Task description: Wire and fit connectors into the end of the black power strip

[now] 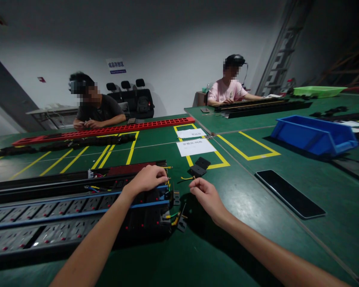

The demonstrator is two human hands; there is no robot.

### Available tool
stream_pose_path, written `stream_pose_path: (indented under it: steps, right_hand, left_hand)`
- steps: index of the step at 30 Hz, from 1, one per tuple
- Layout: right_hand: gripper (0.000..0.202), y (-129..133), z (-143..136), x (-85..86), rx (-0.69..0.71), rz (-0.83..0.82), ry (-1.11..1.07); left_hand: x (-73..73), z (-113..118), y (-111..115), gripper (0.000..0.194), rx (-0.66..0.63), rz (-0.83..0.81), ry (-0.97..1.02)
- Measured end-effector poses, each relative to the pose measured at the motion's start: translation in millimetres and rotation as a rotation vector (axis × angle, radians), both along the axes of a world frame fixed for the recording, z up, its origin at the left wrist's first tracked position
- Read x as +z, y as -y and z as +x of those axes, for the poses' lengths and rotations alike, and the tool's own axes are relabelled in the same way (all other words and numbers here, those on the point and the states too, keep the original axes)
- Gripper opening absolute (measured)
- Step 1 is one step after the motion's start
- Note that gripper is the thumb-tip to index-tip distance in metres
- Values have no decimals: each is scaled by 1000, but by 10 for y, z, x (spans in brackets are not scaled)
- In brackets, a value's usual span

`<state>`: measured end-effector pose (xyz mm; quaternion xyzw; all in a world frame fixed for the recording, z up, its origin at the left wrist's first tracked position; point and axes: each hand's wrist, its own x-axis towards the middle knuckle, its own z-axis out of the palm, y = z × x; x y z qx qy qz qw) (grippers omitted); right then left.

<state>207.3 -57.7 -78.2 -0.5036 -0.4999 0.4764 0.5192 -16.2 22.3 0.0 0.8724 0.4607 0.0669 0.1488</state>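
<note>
Several long black socket strips (77, 203) with blue edges lie side by side at the left and centre. My left hand (146, 178) rests over their right end, fingers pressed together near the yellow wire ends; what its fingertips hold is too small to tell. To the right of the strips, my right hand (204, 191) pinches the end of a short yellow-green wire (187, 178). Just behind that hand lies a black end piece (200, 166). Metal brackets (181, 223) with green and yellow wires stick out at the strips' near right corner.
A black phone-like slab (290, 193) lies at the right, with a blue bin (315, 135) behind it. White paper labels (196, 147) and a red frame (107, 129) are farther back. Two people sit across the green table (242, 239).
</note>
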Motion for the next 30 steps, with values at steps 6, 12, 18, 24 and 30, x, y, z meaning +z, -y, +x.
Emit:
stream_pose_path:
  steps: [6, 12, 18, 24, 30]
  right_hand:
    - [12, -2, -12, 22, -1, 5, -4]
    - [13, 10, -17, 42, 7, 10, 4]
    - [14, 11, -18, 35, 21, 11, 14]
    - [13, 2, -26, 25, 25, 14, 7]
    - [13, -4, -28, 18, 22, 20, 16]
  left_hand:
    - [-24, -25, -6, 27, -11, 28, -5]
    - [-46, -71, -45, 27, -62, 24, -2]
    - [-24, -60, -23, 29, -86, 36, 4]
    - [-13, 26, 36, 30, 17, 85, -32]
    - [-17, 52, 40, 24, 39, 79, -33]
